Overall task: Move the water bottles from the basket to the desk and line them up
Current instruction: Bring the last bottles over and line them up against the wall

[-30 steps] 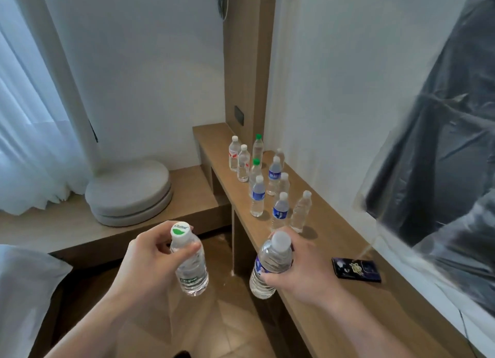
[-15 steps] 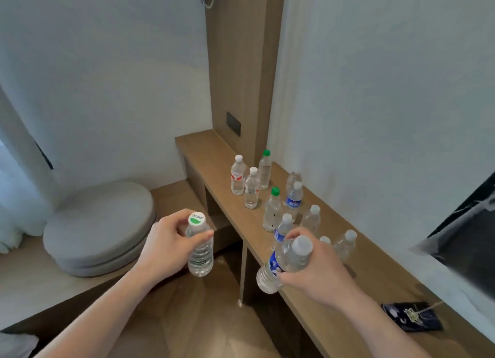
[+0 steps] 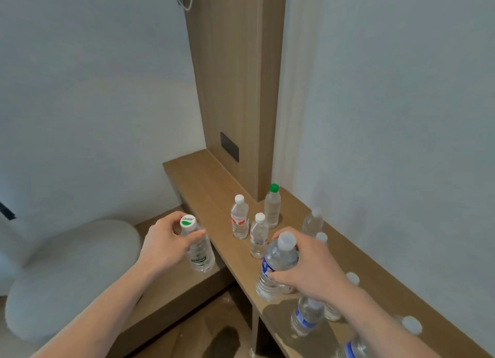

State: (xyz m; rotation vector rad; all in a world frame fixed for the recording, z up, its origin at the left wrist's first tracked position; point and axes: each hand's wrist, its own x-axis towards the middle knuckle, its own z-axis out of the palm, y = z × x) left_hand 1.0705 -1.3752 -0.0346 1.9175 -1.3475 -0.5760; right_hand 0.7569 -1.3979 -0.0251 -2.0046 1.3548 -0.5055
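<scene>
Clear ribbed plastic, green-and-white cap: a small bottle (image 3: 198, 246) in the left hand (image 3: 163, 244), fingers curled round its neck and shoulder, held beside the desk's edge. To the right, the wooden desk (image 3: 203, 175), smooth grain. Beyond the fingertips stand upright bottles: red-labelled (image 3: 239, 218), white-capped (image 3: 258, 236), green-capped (image 3: 272, 206). Right hand (image 3: 310, 266) wraps a blue-labelled bottle (image 3: 276, 266), tilted, its base just above the desk. More bottles stand beneath that wrist.

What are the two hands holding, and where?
Left hand grips a green-capped bottle near its neck; right hand grips a blue-labelled bottle round its upper body.
</scene>
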